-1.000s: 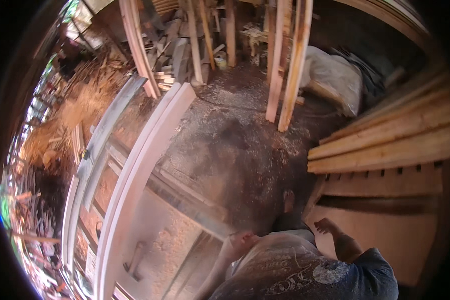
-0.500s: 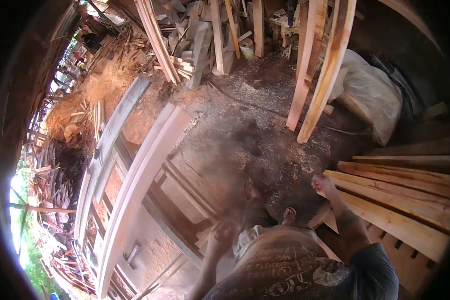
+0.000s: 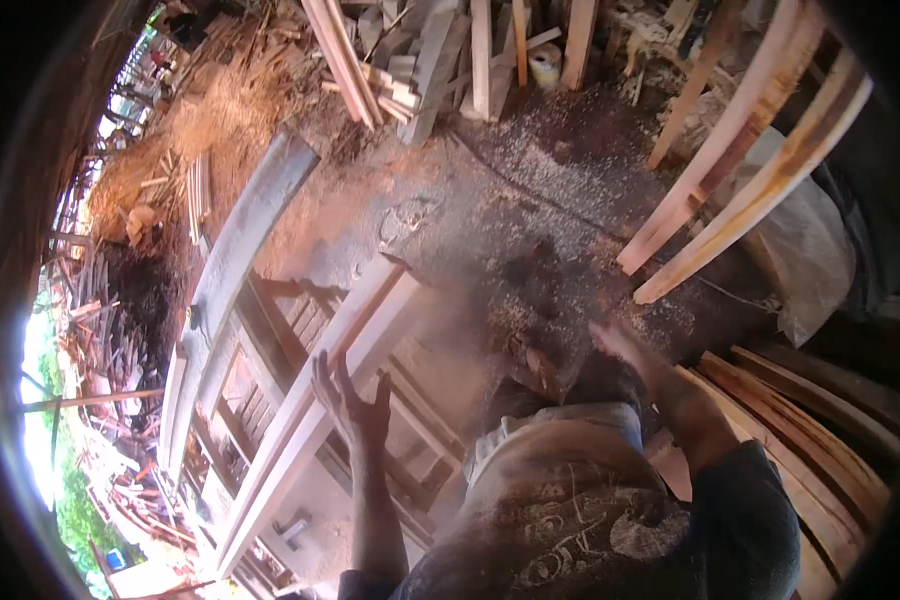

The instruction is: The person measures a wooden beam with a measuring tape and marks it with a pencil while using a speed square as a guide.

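My left hand is raised with its fingers and thumb spread apart. Its fingertips overlap the edge of a long pale wooden plank; whether they touch it I cannot tell. A second pale plank lies alongside the first, and both slant across a wooden frame. On my other side, my right hand hangs over the dusty floor with its fingers stretched out and nothing in them. It is nearest to the stacked brown-streaked boards on the right.
A grey weathered board lies beyond the planks at the left. Upright timbers stand at the far right, with a pale sack behind them. A cable crosses the floor. Sawdust and wood scraps pile up at the far left.
My left hand has risen from beside my body to the planks, its fingers now spread. My right hand has moved forward and left, away from the stacked boards. The view has turned somewhat.
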Demonstrator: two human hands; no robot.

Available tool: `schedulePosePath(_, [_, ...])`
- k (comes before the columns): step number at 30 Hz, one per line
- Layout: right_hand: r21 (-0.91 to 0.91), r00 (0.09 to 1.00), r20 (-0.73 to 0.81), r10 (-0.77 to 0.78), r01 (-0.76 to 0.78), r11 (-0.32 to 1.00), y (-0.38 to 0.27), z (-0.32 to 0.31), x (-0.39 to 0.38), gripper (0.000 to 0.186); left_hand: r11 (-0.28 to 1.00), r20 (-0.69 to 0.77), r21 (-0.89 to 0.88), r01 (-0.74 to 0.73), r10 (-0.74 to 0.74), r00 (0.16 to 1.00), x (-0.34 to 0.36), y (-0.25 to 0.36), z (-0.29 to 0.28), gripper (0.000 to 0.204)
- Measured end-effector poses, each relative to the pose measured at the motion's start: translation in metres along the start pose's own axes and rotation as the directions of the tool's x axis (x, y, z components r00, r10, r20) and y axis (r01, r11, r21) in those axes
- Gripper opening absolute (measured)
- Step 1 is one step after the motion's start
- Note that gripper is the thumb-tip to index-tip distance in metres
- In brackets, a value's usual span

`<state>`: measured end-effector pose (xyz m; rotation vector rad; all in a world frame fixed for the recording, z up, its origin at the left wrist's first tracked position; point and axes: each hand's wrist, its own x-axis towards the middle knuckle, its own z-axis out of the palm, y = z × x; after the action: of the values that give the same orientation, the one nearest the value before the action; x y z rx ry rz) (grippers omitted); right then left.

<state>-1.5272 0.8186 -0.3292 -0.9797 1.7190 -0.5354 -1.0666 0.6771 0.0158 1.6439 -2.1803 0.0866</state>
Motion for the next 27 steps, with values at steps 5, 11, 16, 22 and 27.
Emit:
schedulePosePath(5, [0.516, 0.975, 0.200, 0.101, -0.192, 0.834, -0.159, -0.010, 0.104, 0.042, 0.995, 0.220, 0.058, 0.079, -0.090, 0.971, 0.044, -0.006, 0.029, 0.105])
schedulePosePath(11, [0.633, 0.978, 0.196, -0.078, -0.065, 0.771, -0.327, 0.013, 0.189, 0.058, 0.974, 0.220, 0.148, 0.173, -0.203, 0.954, 0.049, -0.008, 0.052, 0.101])
schedulePosePath(16, [0.415, 0.989, 0.146, -0.035, -0.029, 0.909, -0.400, 0.130, 0.207, 0.067, 0.949, 0.248, 0.188, 0.253, -0.295, 0.923, 0.058, -0.006, 0.048, 0.101])
schedulePosePath(22, [0.530, 0.889, 0.389, -0.241, -0.002, 0.848, -0.413, 0.112, 0.200, 0.075, 0.942, 0.295, 0.184, 0.279, -0.324, 0.899, 0.064, -0.006, 0.047, 0.096])
schedulePosePath(27, [0.653, 0.941, 0.336, -0.049, -0.195, 0.732, -0.430, 0.061, 0.219, 0.075, 0.942, 0.262, 0.136, 0.307, -0.333, 0.906, 0.065, -0.008, 0.046, 0.099])
